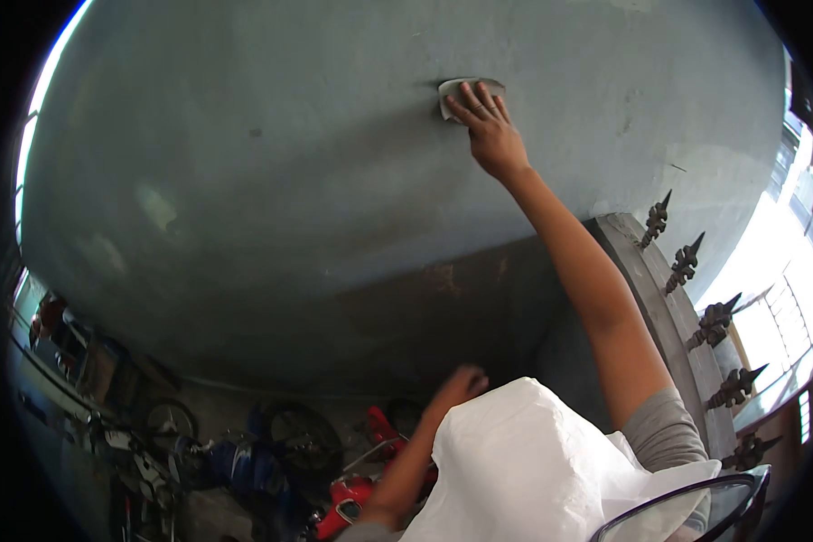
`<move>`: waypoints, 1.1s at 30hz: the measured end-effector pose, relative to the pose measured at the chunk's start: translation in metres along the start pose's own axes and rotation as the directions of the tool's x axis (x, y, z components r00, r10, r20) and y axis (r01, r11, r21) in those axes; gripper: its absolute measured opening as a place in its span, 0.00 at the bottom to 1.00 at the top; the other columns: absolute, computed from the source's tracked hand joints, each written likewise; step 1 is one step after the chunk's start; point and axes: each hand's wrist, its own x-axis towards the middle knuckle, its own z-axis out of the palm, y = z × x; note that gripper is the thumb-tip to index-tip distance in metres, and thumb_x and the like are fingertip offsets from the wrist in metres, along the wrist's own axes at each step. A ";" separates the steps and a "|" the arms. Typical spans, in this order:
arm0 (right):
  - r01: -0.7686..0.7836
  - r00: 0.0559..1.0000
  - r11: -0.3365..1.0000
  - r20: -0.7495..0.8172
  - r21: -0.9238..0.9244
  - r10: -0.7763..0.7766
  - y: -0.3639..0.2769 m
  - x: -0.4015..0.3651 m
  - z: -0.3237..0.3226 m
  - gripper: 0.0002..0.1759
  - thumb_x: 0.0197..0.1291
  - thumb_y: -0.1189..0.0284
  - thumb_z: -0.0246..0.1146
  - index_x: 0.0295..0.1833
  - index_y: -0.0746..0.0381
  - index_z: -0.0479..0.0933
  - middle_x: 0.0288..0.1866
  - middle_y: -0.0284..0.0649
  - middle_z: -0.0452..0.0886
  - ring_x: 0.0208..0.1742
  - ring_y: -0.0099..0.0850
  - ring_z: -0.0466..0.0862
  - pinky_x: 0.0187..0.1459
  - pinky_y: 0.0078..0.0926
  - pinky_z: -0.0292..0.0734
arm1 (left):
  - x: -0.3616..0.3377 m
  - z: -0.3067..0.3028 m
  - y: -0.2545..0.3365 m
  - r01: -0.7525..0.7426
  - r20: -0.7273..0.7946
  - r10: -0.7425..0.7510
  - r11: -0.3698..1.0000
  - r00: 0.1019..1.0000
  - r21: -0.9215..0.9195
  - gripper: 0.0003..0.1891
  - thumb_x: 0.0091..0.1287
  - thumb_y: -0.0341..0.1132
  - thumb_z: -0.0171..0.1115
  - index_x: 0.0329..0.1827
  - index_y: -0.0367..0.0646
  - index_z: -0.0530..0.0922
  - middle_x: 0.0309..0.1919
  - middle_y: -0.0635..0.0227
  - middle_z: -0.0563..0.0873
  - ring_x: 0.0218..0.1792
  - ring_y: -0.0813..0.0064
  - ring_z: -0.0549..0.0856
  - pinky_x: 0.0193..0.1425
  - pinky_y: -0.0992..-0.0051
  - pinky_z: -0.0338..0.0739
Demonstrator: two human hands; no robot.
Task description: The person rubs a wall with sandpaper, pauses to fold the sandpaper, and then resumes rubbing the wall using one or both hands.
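My right hand (491, 128) is raised on an outstretched arm, its fingers spread and pressing a sheet of sandpaper (448, 88) flat against a large grey wall (334, 163). The sheet's pale edge sticks out to the left of the fingers. Lower down, my left hand (463, 383) is bent at the wrist in front of the dark lower part of the wall. It is blurred, and I cannot make out its fingers or anything in them. A white cloth-like or paper-like covering (524, 461) fills the bottom middle, hiding part of my left forearm.
At right, a metal frame (646, 289) carries several dark pointed spikes (685, 262) close to my right arm. Below stand motorbikes, one with blue parts (248, 465) and one with red parts (348, 497). Eyeglasses (686, 506) show at the bottom right.
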 end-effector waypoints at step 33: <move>0.196 0.981 0.940 -0.067 0.278 -0.185 0.128 -0.020 0.092 0.36 0.69 0.79 0.63 0.82 0.59 0.64 0.86 0.44 0.62 0.87 0.42 0.59 0.84 0.44 0.56 | 0.414 -0.166 0.220 -0.377 -0.320 0.845 0.489 0.429 0.786 0.32 0.70 0.39 0.60 0.75 0.32 0.70 0.75 0.43 0.72 0.79 0.46 0.69 0.83 0.52 0.63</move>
